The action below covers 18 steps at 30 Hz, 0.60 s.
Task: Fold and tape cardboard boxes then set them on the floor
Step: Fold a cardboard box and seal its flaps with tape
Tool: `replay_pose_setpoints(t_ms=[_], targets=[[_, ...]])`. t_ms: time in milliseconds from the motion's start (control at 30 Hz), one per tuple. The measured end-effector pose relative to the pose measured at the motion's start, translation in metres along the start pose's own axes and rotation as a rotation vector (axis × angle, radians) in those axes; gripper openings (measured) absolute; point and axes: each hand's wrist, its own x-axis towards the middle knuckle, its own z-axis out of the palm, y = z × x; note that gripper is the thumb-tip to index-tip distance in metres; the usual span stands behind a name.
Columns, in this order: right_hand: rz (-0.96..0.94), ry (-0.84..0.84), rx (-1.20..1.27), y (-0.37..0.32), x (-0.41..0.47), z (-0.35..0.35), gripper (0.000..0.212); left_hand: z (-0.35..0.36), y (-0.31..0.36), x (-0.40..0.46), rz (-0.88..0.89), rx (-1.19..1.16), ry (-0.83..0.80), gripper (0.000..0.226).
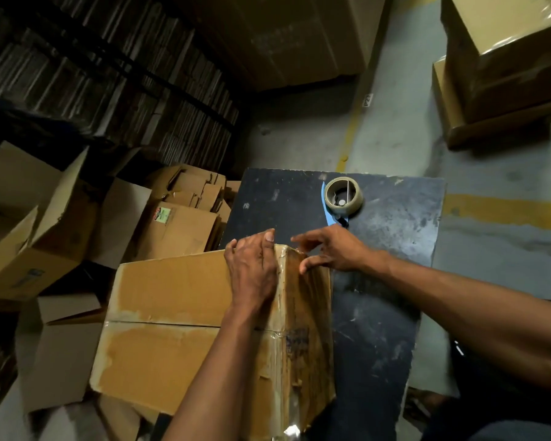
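Fig., L to R. Open empty boxes (pixel 29 224) and flattened cartons (pixel 185 214) crowd the floor (pixel 395 128) off the bench's left edge; little free room there. Cardboard box (pixel 172 316) lies on the bench's (pixel 388 281) near-left part, overhanging the left edge; far and right parts of the dark, scuffed top are bare. Box: worn brown card, pale patches where the surface has peeled, a seam across the top face, glossy clear tape (pixel 282 313) along the right top edge and wrinkled down the side face. Left hand (pixel 252 268): flat grip, fingers straight, pressing tape at the box's far-right corner. Right hand (pixel 331 249): loose, spread fingers, tips touching the tape on the side face just beside that corner; holds nothing. Tape roll on blue dispenser (pixel 342 197) near the bench's far edge, apart from both hands. Stacked closed boxes (pixel 503 68) on the floor beyond the far-right corner, w/ open floor between.
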Motion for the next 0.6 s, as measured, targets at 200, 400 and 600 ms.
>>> replay_pose_setpoints(t_ms=[200,400,600], targets=[[-0.062,-0.051,-0.073,-0.027,0.006,0.015,0.099,-0.004,-0.003,-0.007,0.011,-0.122,0.082,0.054],[-0.181,0.057,-0.282,-0.019,-0.016,0.014,0.132,-0.027,-0.020,-0.059,0.059,-0.143,0.137,0.041],[-0.435,0.142,-0.447,-0.039,-0.041,0.061,0.134,-0.041,-0.057,-0.162,0.113,-0.152,0.170,0.035]])
